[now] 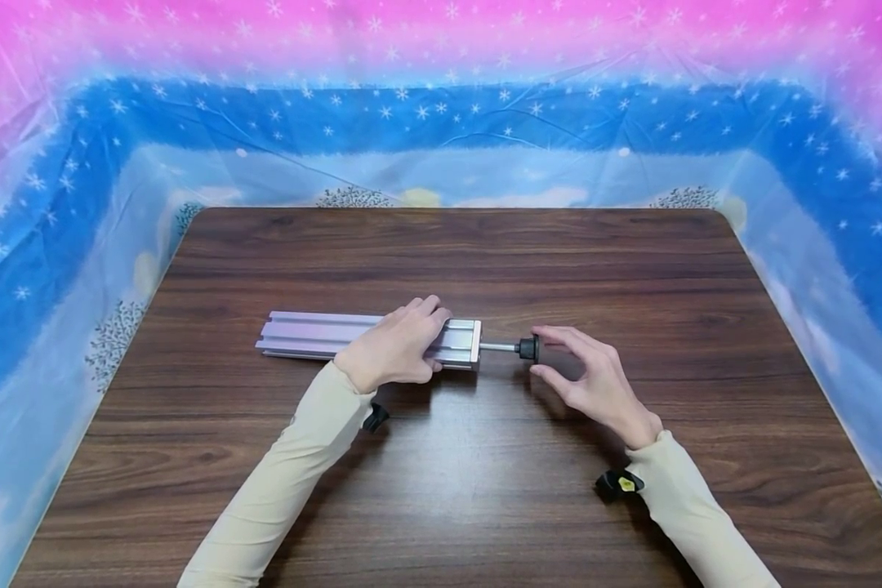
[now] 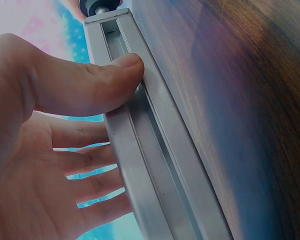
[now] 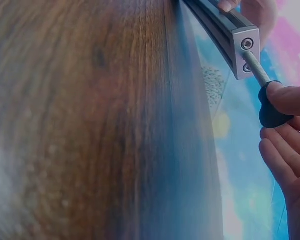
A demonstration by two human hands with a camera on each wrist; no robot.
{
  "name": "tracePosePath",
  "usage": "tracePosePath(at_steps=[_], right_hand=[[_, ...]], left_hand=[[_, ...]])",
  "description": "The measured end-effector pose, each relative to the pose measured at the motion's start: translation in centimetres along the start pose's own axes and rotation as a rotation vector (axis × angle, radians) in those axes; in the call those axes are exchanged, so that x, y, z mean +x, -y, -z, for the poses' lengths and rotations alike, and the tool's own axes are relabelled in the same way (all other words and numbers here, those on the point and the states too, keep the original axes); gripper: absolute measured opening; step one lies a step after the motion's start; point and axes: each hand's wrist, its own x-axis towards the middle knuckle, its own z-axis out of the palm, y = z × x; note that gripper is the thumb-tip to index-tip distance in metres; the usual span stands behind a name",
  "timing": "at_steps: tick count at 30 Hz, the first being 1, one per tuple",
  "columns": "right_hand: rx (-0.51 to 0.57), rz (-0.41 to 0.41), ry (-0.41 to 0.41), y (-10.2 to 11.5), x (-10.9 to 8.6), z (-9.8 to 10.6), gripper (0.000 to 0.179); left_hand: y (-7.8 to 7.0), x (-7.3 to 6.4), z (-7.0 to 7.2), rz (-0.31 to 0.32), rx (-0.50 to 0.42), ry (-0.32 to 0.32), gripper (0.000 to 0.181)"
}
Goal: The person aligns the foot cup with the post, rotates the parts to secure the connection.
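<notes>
Head view: gripping the metal bar (image 1: 323, 333) with the left hand (image 1: 397, 343), wrapped across the top between the bar's middle and its end plate (image 1: 477, 345), fingers to the far side, thumb to the near side. Out from the plated end of the bar, a thin rod (image 1: 500, 347) with a dark knob (image 1: 529, 349) at its tip. Just past that end, reaching round the knob with the right hand (image 1: 591, 380), fingers and thumb arched to opposite sides. Beneath the bar, a brown wood table (image 1: 441, 253). Beyond the bar, a pink and blue cloth (image 1: 441, 122); on its near side, cream sleeves (image 1: 287, 474).

Left wrist view: pressing the left thumb over the bar's long groove (image 2: 155, 135), with four fingers nearly straight, slightly spread, tips hidden behind the opposite edge. At the bar's far end, only part of the knob.

Right wrist view: holding the knob off the bar's end, thumb over one edge, fingers bent behind and below, loosely rather than clenched; cannot tell how tightly. Between knob and bar, the threaded rod, meeting the end plate between two screws (image 3: 247, 43).
</notes>
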Motion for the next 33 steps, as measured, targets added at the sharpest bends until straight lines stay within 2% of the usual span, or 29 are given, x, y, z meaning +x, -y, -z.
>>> tracePosePath(at_steps=[13, 19, 26, 30, 33], right_hand=[[-0.007, -0.102, 0.027, -0.08, 0.14, -0.2, 0.039], [-0.032, -0.17, 0.042, 0.02, 0.18, -0.28, 0.027], [-0.039, -0.261, 0.073, 0.05, 0.24, -0.12, 0.022], [-0.007, -0.244, 0.087, 0.12, 0.03, 0.01, 0.03], [0.04, -0.154, 0.072, 0.1, -0.07, 0.15, 0.057]], left_hand=[[-0.01, 0.05, 0.2, 0.007, -0.01, 0.013, 0.052], [-0.04, 0.03, 0.2, 0.015, -0.004, 0.025, 0.052], [-0.17, 0.13, 0.17, 0.013, 0.0, 0.03, 0.054], [-0.25, 0.18, 0.25, 0.004, 0.0, 0.024, 0.053], [-0.25, 0.33, 0.41, -0.01, 0.01, 0.004, 0.052]])
